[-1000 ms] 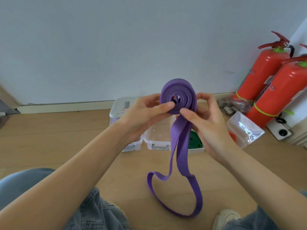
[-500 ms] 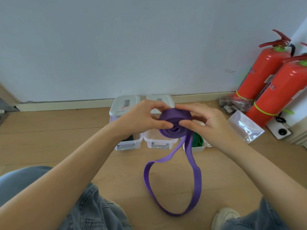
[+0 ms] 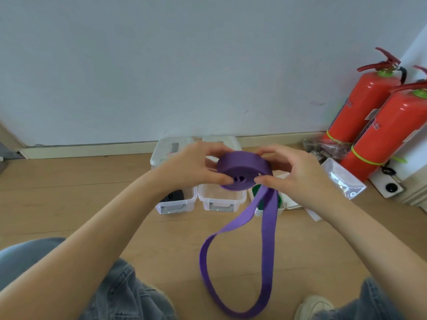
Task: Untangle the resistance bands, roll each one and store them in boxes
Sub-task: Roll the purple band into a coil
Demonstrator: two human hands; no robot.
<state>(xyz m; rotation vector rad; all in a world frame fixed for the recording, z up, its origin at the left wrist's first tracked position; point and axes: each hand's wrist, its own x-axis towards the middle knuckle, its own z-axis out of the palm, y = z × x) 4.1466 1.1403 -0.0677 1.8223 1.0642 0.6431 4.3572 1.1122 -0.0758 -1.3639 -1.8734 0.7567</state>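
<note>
Both hands raised w/ fingers curled, left hand (image 3: 189, 167) & right hand (image 3: 298, 174) gripping purple band (image 3: 245, 172) roll

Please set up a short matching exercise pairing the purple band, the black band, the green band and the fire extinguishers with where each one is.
Things:
1. purple band
2. black band
3. green band
4. fire extinguishers

Places:
A. in the leftmost clear box
B. against the wall, far right
C. gripped by both hands, loop hanging
D. in a box behind the hanging loop

Pairs: 1-C, 2-A, 3-D, 4-B
</note>
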